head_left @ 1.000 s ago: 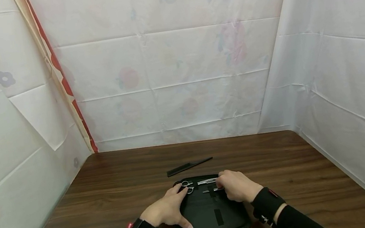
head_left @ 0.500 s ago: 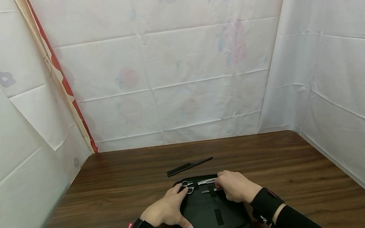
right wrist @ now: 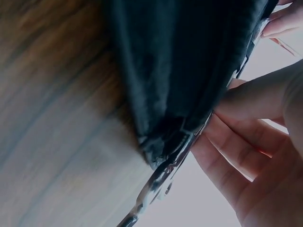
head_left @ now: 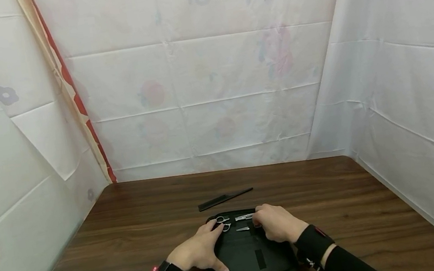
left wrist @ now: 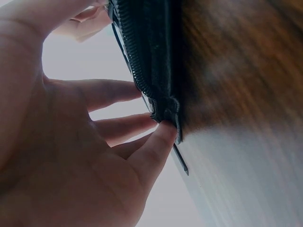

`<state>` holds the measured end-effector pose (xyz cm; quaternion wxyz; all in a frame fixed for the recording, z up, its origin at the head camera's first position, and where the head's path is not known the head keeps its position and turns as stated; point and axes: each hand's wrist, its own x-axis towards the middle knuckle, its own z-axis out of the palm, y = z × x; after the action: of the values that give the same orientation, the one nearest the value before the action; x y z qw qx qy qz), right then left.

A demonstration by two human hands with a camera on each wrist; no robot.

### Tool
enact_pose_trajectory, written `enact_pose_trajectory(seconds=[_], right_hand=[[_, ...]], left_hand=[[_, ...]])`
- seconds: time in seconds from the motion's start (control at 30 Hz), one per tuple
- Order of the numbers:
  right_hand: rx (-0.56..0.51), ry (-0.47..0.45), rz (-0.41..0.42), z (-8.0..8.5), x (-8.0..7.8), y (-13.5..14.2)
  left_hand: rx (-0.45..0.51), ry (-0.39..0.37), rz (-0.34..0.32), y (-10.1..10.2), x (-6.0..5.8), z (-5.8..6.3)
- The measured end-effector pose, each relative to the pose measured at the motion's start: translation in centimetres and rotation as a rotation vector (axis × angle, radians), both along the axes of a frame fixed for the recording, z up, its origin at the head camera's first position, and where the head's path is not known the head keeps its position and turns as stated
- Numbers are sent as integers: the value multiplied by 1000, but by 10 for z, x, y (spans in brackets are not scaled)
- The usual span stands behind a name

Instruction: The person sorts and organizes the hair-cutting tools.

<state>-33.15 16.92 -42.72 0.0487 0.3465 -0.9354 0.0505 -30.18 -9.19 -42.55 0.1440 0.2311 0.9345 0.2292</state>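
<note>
A black zippered case [head_left: 238,257] lies flat on the table. My left hand [head_left: 199,249] rests spread on its left side, fingertips near the finger rings of a pair of silver scissors [head_left: 223,219]. In the left wrist view, fingers of my left hand [left wrist: 94,142] touch the zippered edge [left wrist: 137,71]. My right hand [head_left: 275,222] is over the case's upper right, its curled fingers pinching slim scissors [head_left: 243,229] whose tip points left; their handle is hidden. Another silver blade piece [head_left: 244,217] lies above that tip. In the right wrist view, my right hand [right wrist: 255,142] is against the case edge, beside shiny metal [right wrist: 156,184].
Beyond the case lies a black tail comb [head_left: 223,199] on the brown wooden table [head_left: 141,220]. White sheets [head_left: 200,73] enclose the table at the back and both sides. A dark strap [head_left: 260,259] crosses the lower part of the case.
My right hand has slid slightly left, and the tip of the slim scissors has moved left with it. My left hand stays in place on the case.
</note>
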Motion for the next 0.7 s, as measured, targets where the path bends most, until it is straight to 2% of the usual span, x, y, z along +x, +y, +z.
enact_pose_trajectory(seconds=[0.27, 0.7], right_hand=[[1, 30, -2, -1, -1, -3], [-6, -12, 6, -2, -3, -2]], left_hand=[[-7, -1, 2, 0, 0, 1], [-7, 2, 2, 0, 1, 0]])
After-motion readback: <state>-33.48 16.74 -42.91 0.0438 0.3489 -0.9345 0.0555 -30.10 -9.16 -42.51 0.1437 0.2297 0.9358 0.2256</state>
